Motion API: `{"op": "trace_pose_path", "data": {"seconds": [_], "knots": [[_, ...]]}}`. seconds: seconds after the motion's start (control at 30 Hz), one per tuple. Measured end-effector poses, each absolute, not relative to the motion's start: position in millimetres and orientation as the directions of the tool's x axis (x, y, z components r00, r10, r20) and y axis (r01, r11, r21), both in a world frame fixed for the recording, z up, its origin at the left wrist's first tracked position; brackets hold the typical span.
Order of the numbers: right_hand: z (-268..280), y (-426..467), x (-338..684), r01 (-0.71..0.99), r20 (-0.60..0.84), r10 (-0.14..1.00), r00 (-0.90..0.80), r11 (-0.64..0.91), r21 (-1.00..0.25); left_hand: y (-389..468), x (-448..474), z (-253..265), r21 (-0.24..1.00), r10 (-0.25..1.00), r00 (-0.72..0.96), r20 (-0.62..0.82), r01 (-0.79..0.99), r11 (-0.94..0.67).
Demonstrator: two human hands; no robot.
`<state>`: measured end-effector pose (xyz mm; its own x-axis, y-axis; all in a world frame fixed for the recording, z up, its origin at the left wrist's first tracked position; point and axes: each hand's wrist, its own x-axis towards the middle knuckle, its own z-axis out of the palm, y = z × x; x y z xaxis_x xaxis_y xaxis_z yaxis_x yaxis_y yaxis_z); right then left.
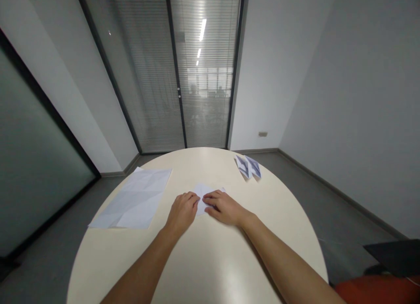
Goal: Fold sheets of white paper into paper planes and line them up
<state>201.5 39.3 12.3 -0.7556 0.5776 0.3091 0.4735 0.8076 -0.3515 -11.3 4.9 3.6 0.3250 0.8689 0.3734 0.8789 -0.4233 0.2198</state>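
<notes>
A small piece of folded white paper (pixel 201 190) lies on the round table in front of me, partly covered by my hands. My left hand (pixel 183 211) is at its left edge, fingers curled together and closed on the paper. From the right, my right hand (pixel 226 207) reaches over the same paper. Its fingertips press on the sheet, with the thumb lower and nearer to me. The fingertips of both hands are close together but apart. Much of the paper's right part is hidden under my right hand.
A large creased white sheet (pixel 134 201) lies at the table's left. Two folded paper pieces (pixel 247 166) stand near the far right edge of the cream round table (pixel 203 260). A red chair (pixel 377 291) and a black object (pixel 393 256) are at lower right. Glass panels with blinds (pixel 157 76) stand beyond.
</notes>
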Motion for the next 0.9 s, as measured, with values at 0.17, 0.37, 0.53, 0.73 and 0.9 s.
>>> {"op": "trace_pose_path", "data": {"seconds": [0.17, 0.37, 0.53, 0.73, 0.9], "knots": [[9, 43, 206, 0.525, 0.318, 0.611, -0.725, 0.789, -0.32, 0, -6, -2, 0.227, 0.874, 0.308, 0.375, 0.884, -0.409], [7, 49, 216, 0.653, 0.275, 0.724, -0.633, 0.69, -0.313, -8, 0, -3, 0.201, 0.884, 0.307, 0.352, 0.898, -0.391], [19, 48, 217, 0.671, 0.266, 0.727, -0.633, 0.687, -0.279, -13, 4, -2, 0.189, 0.884, 0.297, 0.361, 0.905, -0.381], [29, 43, 215, 0.617, 0.256, 0.682, -0.685, 0.73, -0.292, -5, -4, -11, 0.218, 0.888, 0.31, 0.341, 0.892, -0.395], [28, 41, 212, 0.518, 0.229, 0.621, -0.75, 0.766, -0.38, 4, -12, -22, 0.255, 0.884, 0.322, 0.339, 0.873, -0.416]]}}
